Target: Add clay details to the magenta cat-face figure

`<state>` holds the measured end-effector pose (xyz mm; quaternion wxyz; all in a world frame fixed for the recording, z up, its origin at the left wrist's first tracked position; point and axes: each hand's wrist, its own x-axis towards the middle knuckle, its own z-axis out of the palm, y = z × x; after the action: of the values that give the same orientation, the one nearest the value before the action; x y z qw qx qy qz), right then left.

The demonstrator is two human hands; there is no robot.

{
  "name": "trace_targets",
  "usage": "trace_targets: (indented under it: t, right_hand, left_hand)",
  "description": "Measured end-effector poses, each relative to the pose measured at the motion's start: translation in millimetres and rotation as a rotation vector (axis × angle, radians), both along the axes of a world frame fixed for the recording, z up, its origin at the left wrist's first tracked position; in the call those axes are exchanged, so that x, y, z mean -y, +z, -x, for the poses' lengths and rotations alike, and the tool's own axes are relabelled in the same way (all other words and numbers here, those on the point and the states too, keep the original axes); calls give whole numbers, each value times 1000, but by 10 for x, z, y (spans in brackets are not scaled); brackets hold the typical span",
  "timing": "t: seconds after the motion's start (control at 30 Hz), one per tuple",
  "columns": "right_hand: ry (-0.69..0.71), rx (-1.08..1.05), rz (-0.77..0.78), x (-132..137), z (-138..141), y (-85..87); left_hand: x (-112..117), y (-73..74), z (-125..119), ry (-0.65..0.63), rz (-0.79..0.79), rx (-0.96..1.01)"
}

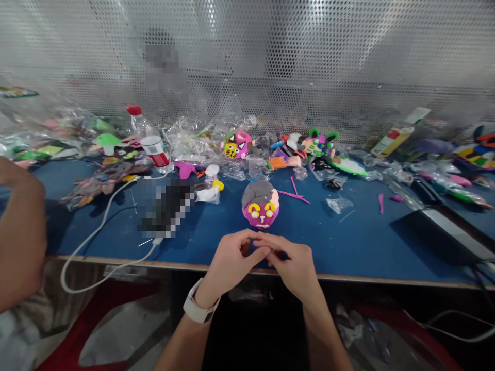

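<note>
My left hand (234, 258), with a white watch on its wrist, meets my right hand (294, 262) over the table's front edge. Thumbs and fingertips of both are pinched together; whatever lies between them, if anything, is too small or hidden to make out. Just beyond the fingertips sits a round clay face (261, 208), magenta below with a dark grey top, yellow and white eyes and a white nose and mouth. Neither hand visibly grips it. Behind it to the right lie thin magenta modelling tools (293, 195).
A phone (166, 208) with a white cable (101, 226) lies left. Along the perforated metal wall stand a bottle (152, 141), a striped clay face (236, 145) and plastic bags. A black device (448, 234) is on the right. Another person's arm (19, 232) reaches in from the left.
</note>
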<state>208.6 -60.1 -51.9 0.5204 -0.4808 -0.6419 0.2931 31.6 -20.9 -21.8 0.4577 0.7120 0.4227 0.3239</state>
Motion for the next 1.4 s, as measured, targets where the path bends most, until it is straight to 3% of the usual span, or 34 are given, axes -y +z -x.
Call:
trace_targets:
  t: [0.1, 0.47, 0.73, 0.8, 0.93, 1.03, 1.13, 1.3, 1.4]
  right_hand:
    - [27, 48, -76, 4, 4, -9]
    - [-77, 56, -253, 46, 13, 40]
    - [-121, 59, -266, 63, 2, 29]
    - [-129, 24, -250, 65, 2, 43]
    - [-322, -231, -233, 51, -18, 55]
    - [-392, -358, -207, 31, -36, 40]
    - [-350, -290, -153, 25, -29, 36]
    - [-191, -100, -153, 40, 19, 102]
    - [-195, -33, -177, 44, 43, 141]
  left_hand:
    - [-12, 5, 7, -59, 21, 40]
    - [-38, 22, 103, -111, 30, -59]
    - [-28, 12, 113, -113, 88, 0]
    - [-25, 2, 121, -91, 78, 29]
    - [-13, -41, 135, 34, 92, 170]
    - [2, -69, 134, 47, 167, 305]
    - [13, -56, 132, 43, 170, 310]
    - [19, 3, 116, -4, 9, 68]
    - [19, -6, 75, -35, -30, -2]
